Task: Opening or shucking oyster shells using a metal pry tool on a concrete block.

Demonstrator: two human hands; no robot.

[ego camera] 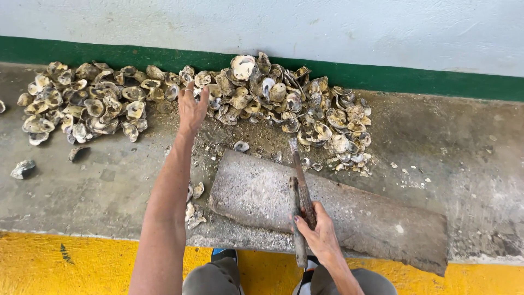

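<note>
My left hand [191, 109] is stretched out over the concrete ledge, fingers apart, palm down, at the edge of a big pile of oyster shells [284, 101]. It holds nothing. My right hand [319, 232] grips a long rusty knife [302, 180] together with a dark stick-like handle; the blade points away from me over a flat stone slab [262, 191] lying on the ledge.
A second spread of shells [82, 104] lies at the left, with loose shells [22, 168] nearer the edge and a few [194, 210] beside the slab. A white wall with a green band [426, 79] stands behind. Yellow floor [65, 267] and my knees [218, 276] are below.
</note>
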